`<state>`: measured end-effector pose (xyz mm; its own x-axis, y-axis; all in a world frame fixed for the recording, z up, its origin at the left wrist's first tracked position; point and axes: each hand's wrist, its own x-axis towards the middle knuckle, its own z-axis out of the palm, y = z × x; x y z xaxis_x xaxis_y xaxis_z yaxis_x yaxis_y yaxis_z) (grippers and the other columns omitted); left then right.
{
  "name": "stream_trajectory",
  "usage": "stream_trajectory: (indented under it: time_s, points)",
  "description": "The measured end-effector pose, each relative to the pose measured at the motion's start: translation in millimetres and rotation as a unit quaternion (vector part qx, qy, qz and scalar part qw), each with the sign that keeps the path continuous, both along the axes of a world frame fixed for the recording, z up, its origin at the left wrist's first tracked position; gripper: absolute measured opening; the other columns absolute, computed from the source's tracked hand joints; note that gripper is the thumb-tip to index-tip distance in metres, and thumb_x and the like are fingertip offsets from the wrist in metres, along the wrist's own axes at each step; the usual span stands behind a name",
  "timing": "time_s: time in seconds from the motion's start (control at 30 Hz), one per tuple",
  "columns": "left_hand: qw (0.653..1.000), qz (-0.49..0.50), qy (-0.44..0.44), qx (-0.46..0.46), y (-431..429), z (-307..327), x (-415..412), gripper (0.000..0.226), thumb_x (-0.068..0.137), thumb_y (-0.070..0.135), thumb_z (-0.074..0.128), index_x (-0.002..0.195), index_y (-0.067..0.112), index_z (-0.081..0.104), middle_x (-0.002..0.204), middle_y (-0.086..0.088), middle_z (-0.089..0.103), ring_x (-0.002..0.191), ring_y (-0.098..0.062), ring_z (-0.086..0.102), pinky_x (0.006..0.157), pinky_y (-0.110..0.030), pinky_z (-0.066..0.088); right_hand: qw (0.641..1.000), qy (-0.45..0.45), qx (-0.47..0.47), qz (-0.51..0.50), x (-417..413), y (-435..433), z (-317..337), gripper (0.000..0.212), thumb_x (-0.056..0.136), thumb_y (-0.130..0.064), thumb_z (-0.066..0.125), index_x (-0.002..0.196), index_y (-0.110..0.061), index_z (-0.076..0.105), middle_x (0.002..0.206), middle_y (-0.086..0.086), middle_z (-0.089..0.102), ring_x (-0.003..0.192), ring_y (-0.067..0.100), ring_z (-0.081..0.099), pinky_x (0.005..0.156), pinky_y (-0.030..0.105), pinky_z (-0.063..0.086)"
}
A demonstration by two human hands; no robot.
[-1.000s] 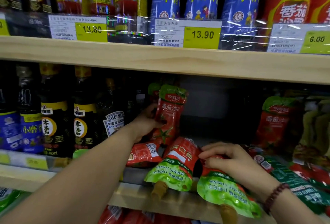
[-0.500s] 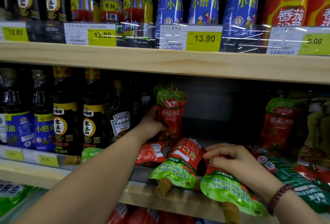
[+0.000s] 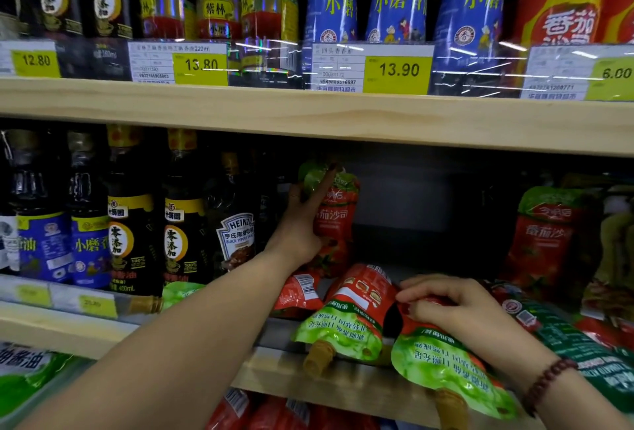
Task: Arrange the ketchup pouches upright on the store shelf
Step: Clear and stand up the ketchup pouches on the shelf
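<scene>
So we're looking down from the head camera at the middle shelf (image 3: 343,385), and the ketchup pouches are red with a green band at the spout end and a tan cap. Our left hand (image 3: 302,224) is wrapped around the side of one upright ketchup pouch (image 3: 338,210), index finger stretched up along its green top, so it's standing near the back of the shelf. Just below it a small red pouch (image 3: 297,292) lies flat with its barcode showing.

Our right hand (image 3: 456,309) is closed down over the red end of a fallen pouch (image 3: 446,371), fingers curled on top, pressing or gripping it; its green end and cap hang off the shelf's front edge. Right beside it, touching, another lying pouch (image 3: 350,316) points its cap (image 3: 317,359) over the edge too. There's a bead bracelet (image 3: 545,381) on the right wrist.

Over on the right, one more standing pouch (image 3: 545,234) sits upright, well apart from the first, with a green flat packet (image 3: 576,344) lying in front of it.

Left part of the same shelf holds dark sauce bottles, including a Heinz black pepper sauce bottle (image 3: 236,241) and a blue-label sesame oil bottle (image 3: 91,248). The upper shelf (image 3: 308,114) carries blue sesame oil bottles (image 3: 398,1), with price tags like the 13.90 tag (image 3: 398,69).
</scene>
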<state>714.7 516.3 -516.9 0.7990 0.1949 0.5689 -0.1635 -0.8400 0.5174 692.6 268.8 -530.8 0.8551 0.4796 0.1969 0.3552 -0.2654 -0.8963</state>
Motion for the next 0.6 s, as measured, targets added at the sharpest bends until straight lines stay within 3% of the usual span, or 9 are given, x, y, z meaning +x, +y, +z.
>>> stream_trajectory:
  time_s: [0.3, 0.5, 0.6]
  points:
    - [1.0, 0.017, -0.012, -0.02, 16, -5, 5, 0.11, 0.075, 0.001, 0.07, 0.13, 0.064, -0.002, 0.154, -0.004, 0.002, 0.141, -0.029, 0.02, 0.105, -0.034, 0.031, 1.0, -0.007, -0.005, 0.006, 5, -2, -3, 0.02, 0.072, -0.004, 0.07, 0.075, -0.022, 0.077, 0.1, -0.011, 0.068, 0.087, -0.002, 0.064, 0.073, 0.015, 0.048]
    - [0.999, 0.031, -0.007, -0.015, 20, -8, 5, 0.108, 0.077, 0.001, 0.069, 0.134, 0.058, -0.003, 0.155, -0.01, 0.001, 0.141, -0.033, 0.02, 0.107, -0.039, 0.032, 1.0, -0.007, 0.003, 0.012, 6, -3, -4, 0.019, 0.071, -0.005, 0.07, 0.076, -0.023, 0.077, 0.099, -0.011, 0.068, 0.083, -0.005, 0.064, 0.064, 0.009, 0.049]
    - [0.999, 0.037, -0.008, -0.012, 20, -8, 4, 0.106, 0.078, 0.002, 0.067, 0.134, 0.058, -0.003, 0.155, -0.01, 0.002, 0.141, -0.032, 0.019, 0.107, -0.037, 0.031, 1.0, -0.008, -0.002, 0.013, 8, -4, -5, 0.019, 0.071, -0.007, 0.07, 0.077, -0.024, 0.076, 0.099, -0.011, 0.069, 0.087, 0.0, 0.065, 0.068, 0.014, 0.049]
